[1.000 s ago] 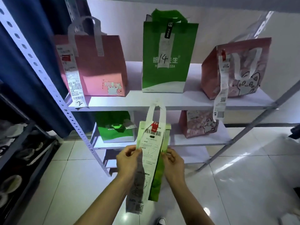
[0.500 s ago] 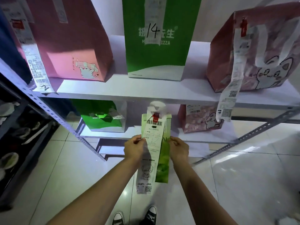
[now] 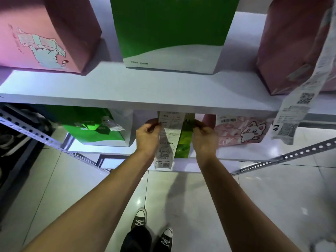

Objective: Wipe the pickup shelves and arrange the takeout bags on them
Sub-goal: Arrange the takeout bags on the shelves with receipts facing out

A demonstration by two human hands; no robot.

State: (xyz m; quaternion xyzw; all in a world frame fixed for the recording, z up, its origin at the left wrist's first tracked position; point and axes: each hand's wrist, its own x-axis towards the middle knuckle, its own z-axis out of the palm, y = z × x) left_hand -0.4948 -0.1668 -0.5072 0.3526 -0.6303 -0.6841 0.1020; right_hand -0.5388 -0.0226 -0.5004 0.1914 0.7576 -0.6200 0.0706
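Observation:
My left hand [image 3: 147, 136] and my right hand [image 3: 204, 136] grip the two sides of a narrow green takeout bag [image 3: 184, 142] with a long white receipt [image 3: 168, 139] hanging down its front. The bag is over the lower white shelf [image 3: 227, 156], between a green bag [image 3: 94, 129] on the left and a pink cat bag [image 3: 243, 130] on the right. Its top is hidden behind the upper shelf [image 3: 145, 95]. I cannot tell whether its base touches the shelf.
On the upper shelf stand a pink bag [image 3: 45, 33], a green-and-white bag [image 3: 171, 33] and a dark pink bag [image 3: 291, 42] with a long receipt [image 3: 298, 106] hanging over the edge. Perforated metal uprights [image 3: 36, 133] frame the rack. Tiled floor and my shoes [image 3: 140, 219] are below.
I have stepped closer and pushed the narrow green bag forward and under the upper shelf, into the gap between the two lower-shelf bags. Both hands have kept their hold.

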